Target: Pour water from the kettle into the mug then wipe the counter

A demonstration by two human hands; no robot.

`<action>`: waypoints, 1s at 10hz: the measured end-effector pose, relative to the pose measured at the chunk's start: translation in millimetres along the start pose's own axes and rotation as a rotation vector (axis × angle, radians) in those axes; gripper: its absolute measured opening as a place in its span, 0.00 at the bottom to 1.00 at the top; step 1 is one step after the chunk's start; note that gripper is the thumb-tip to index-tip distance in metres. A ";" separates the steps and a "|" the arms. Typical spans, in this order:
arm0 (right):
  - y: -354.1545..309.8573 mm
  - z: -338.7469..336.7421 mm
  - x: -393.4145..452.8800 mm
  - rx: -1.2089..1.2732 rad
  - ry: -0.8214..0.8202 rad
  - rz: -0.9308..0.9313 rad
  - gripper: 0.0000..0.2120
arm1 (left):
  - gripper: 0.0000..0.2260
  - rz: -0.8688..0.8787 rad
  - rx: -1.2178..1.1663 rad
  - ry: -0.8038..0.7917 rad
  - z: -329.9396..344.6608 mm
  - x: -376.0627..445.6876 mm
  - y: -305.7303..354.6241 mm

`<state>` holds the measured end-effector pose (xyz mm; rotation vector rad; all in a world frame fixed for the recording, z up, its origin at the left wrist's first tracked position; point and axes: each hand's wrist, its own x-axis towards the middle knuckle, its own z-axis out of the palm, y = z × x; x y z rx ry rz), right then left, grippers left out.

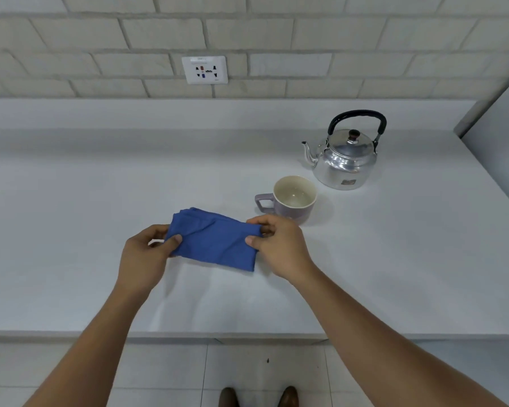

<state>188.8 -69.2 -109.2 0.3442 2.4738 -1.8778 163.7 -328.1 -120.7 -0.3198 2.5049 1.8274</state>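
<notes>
A folded blue cloth (215, 240) is held just above the white counter (100, 215), stretched between both hands. My left hand (143, 254) pinches its left end and my right hand (278, 245) pinches its right end. Behind my right hand stands a lilac mug (291, 201) with a cream inside and its handle pointing left. It looks to hold clear water. A shiny metal kettle (346, 161) with a black handle stands upright behind the mug, its lid on and its spout pointing left.
A tiled wall with a white power socket (204, 69) runs along the back of the counter. A grey panel (500, 127) closes off the right end. The counter's front edge lies below my forearms, with floor tiles and my shoes beneath.
</notes>
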 end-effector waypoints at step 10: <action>19.8 74.9 8.3 -0.562 -0.054 -0.268 0.09 | 0.13 0.406 0.668 0.037 -49.1 15.4 -52.5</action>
